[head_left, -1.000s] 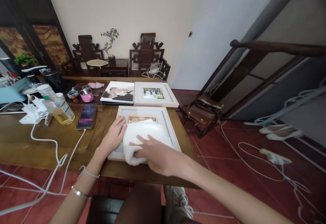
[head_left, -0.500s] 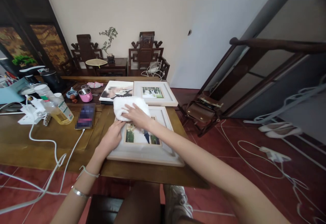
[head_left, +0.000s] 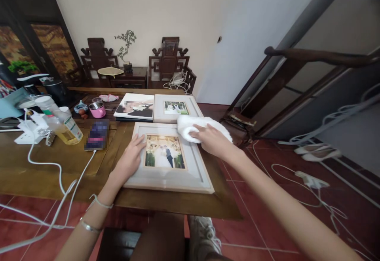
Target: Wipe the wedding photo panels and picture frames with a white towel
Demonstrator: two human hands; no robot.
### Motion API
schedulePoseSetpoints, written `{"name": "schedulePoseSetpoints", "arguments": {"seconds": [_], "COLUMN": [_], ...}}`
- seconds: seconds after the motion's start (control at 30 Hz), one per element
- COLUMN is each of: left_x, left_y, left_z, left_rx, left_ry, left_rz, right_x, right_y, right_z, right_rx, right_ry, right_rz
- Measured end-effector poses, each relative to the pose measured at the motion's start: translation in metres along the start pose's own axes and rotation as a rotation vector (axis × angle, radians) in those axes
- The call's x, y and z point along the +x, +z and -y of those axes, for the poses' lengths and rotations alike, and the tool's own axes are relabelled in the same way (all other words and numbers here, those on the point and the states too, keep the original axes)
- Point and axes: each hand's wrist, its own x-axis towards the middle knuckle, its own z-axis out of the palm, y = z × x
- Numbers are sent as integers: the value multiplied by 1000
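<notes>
A picture frame (head_left: pixel 166 183) with a pale mount and a photo of a couple lies flat near the table's front edge. My left hand (head_left: pixel 129 160) rests along its left side, fingers stretched over the border. In my right hand (head_left: pixel 215 139) is a folded white cloth (head_left: pixel 190 124), pressed at the frame's upper right corner and hanging past its right edge. The cloth hides that corner. Behind it lie a second picture frame (head_left: pixel 159 108) and a photo album (head_left: pixel 136 106) with a couple on its cover.
On the wooden table (head_left: pixel 68 170) at left are a phone (head_left: pixel 96 134) on a charging cable, a bottle of yellow liquid (head_left: pixel 69 128), a white power strip (head_left: pixel 31 128) and a pink cup (head_left: pixel 97 110). A wooden chair (head_left: pixel 285 75) with a brown bag stands at right.
My right hand has swept the white cloth rightward, from the frame's upper left to its upper right corner, uncovering the photo. My left hand stays at the left side, its fingers now more spread.
</notes>
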Motion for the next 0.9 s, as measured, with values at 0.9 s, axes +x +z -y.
{"name": "schedulePoseSetpoints", "arguments": {"seconds": [0.9], "left_x": [5], "left_y": [-2], "left_z": [2], "left_rx": [111], "left_ry": [-53], "left_rz": [28], "right_x": [-77], "right_y": [-10], "right_z": [66], "right_rx": [276], "right_ry": [-106], "right_rz": [44]}}
